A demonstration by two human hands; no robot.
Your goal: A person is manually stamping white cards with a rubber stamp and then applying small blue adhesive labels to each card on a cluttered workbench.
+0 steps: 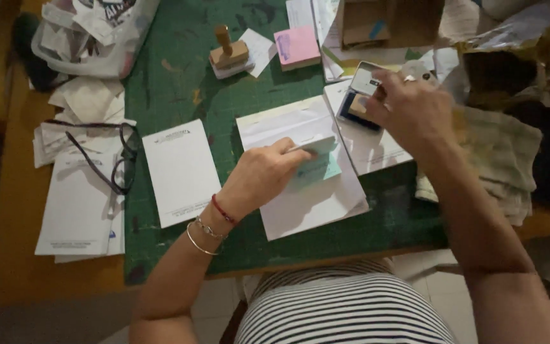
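Green cutting mat (173, 83) on wooden table. Left hand (259, 175) pinches pale teal slip (316, 167) flat on white paper sheet (307, 191); slip looks light, flimsy, best gripped at its edge. Right hand (412, 108), fingers curled, grips something at open ink pad (361, 95); wooden stamp (229, 54) well apart

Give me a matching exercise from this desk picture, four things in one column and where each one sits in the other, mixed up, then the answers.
Things:
1. wooden-handled stamp
2. pink sticky-note pad
3. eyeglasses
4. ink pad

Places:
A. under the right hand, lid open
B. on white papers at the left edge of the green cutting mat
C. far part of the mat, left of the pink pad
D. far part of the mat, right of the stamp

Pairs: 1-C, 2-D, 3-B, 4-A

The left hand presses on a small pale-green booklet.
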